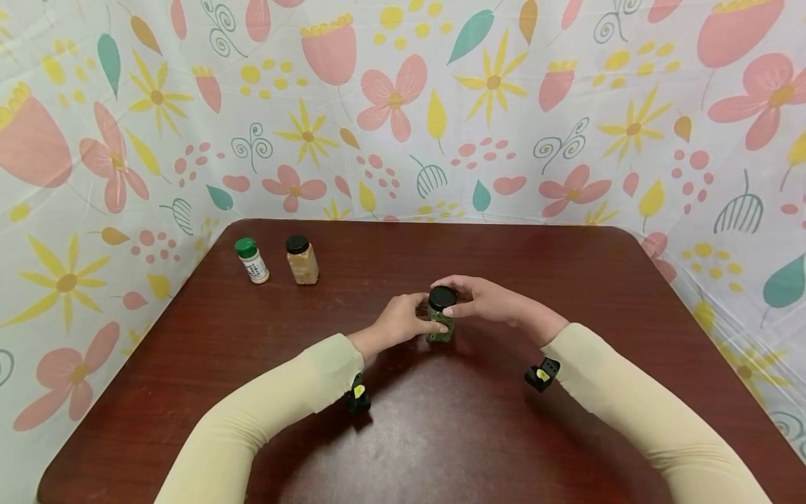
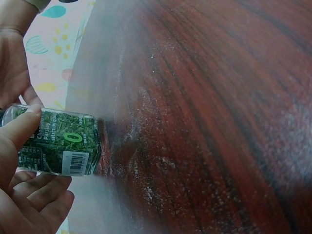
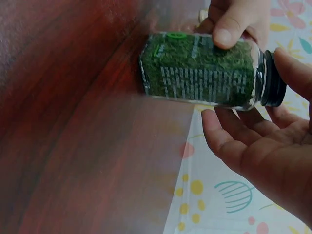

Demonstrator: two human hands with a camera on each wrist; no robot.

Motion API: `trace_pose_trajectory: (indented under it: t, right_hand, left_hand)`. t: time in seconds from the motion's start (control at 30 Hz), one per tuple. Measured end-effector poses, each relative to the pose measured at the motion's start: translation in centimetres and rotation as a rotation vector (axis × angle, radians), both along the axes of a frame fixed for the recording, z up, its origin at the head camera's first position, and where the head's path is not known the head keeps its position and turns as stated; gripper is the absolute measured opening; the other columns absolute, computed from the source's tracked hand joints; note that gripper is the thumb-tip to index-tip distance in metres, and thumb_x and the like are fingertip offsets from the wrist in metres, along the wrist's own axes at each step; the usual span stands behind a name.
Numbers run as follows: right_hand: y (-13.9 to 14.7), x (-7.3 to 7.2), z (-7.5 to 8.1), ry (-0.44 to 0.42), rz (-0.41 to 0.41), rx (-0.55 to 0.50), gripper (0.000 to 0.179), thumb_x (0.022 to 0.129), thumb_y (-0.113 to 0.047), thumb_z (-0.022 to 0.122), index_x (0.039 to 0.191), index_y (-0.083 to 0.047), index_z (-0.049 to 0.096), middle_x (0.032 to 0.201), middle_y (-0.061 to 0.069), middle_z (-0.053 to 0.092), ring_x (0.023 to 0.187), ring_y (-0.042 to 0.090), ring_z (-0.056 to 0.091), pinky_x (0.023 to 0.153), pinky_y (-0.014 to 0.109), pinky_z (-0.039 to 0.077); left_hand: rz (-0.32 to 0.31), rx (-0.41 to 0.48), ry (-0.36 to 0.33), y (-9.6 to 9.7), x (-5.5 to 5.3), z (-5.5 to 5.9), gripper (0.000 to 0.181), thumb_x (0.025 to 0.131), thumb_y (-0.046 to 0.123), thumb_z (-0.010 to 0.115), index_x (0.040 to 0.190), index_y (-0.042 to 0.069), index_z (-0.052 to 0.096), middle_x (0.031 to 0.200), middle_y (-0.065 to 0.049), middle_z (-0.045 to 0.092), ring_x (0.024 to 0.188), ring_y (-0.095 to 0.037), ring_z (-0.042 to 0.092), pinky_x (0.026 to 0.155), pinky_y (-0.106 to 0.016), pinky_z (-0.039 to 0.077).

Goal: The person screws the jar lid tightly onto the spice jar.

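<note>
A clear jar of green dried parsley [image 1: 440,335] with a black lid [image 1: 443,297] stands upright near the middle of the table. My left hand [image 1: 401,319] grips its body from the left, thumb across the label, as the left wrist view of the jar [image 2: 68,146] shows. From the right, my right hand [image 1: 488,299] holds the lid. In the right wrist view the right thumb touches the lid's [image 3: 275,80] side, while the other fingers lie along the opposite side of the jar's top. Part of the far side of the jar is hidden.
On the dark red wooden table [image 1: 378,259], a green-capped white shaker [image 1: 253,262] and a black-capped jar of tan powder [image 1: 302,261] stand at the back left. A flower-patterned cloth [image 1: 403,140] hangs behind the table and at its sides.
</note>
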State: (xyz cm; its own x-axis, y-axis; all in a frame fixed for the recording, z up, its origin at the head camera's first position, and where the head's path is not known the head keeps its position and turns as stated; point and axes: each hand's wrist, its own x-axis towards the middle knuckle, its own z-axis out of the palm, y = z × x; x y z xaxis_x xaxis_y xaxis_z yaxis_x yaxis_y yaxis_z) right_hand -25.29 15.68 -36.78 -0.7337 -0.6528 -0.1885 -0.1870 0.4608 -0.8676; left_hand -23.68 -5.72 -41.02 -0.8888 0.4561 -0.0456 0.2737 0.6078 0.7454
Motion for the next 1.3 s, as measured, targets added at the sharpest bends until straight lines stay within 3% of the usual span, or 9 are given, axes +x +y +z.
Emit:
trace_pose_trajectory:
  t: [0.2,0.4,0.8,1.1,1.3]
  right_hand:
    - [-0.3,0.6,-0.6,0.068,-0.045,-0.035,0.054,0.101,-0.010,0.064,0.149,0.003,0.044,0.143,0.025,0.057,0.132,0.040,0.056,0.101,0.040,0.054]
    - [-0.7,1.3,-1.1,0.131,-0.106,-0.040,0.051,0.101,-0.010,0.064,0.146,0.004,0.047,0.140,0.027,0.059,0.129,0.040,0.059,0.099,0.041,0.055]
    - [-1.3,1.9,-1.9,0.164,-0.202,-0.073,0.046,0.100,-0.009,0.066,0.141,0.003,0.049,0.136,0.028,0.062,0.124,0.038,0.062,0.096,0.039,0.056]
    - [-1.1,1.8,-2.1,0.186,-0.174,-0.077,0.046,0.101,-0.012,0.065,0.141,0.003,0.047,0.139,0.027,0.059,0.130,0.040,0.059,0.106,0.049,0.053]
    - [-0.5,1.6,-1.9,0.187,-0.156,-0.048,0.060,0.099,-0.016,0.069,0.148,0.005,0.041,0.146,0.028,0.051,0.137,0.044,0.051,0.114,0.056,0.045]
  left_hand:
    - [0.000,-0.004,-0.001,0.0,-0.1,0.0,0.059,0.090,0.032,0.081,0.139,0.004,0.061,0.130,-0.013,0.071,0.118,-0.026,0.068,0.099,-0.042,0.056]
    - [-0.004,-0.002,-0.011,0.0,0.0,0.1,0.059,0.091,0.030,0.080,0.140,0.005,0.060,0.131,-0.013,0.070,0.118,-0.026,0.068,0.100,-0.041,0.057]
    - [-0.009,0.011,0.013,0.1,0.2,0.2,0.054,0.091,0.030,0.081,0.135,0.004,0.063,0.126,-0.013,0.072,0.115,-0.026,0.070,0.097,-0.039,0.058]
    - [-0.015,0.009,0.025,0.1,0.1,0.1,0.053,0.091,0.031,0.080,0.135,0.005,0.063,0.127,-0.012,0.072,0.117,-0.026,0.070,0.099,-0.039,0.057]
    - [-0.018,-0.014,0.008,-0.1,0.0,0.2,0.058,0.092,0.030,0.079,0.139,0.003,0.060,0.131,-0.014,0.070,0.117,-0.027,0.069,0.098,-0.042,0.057]
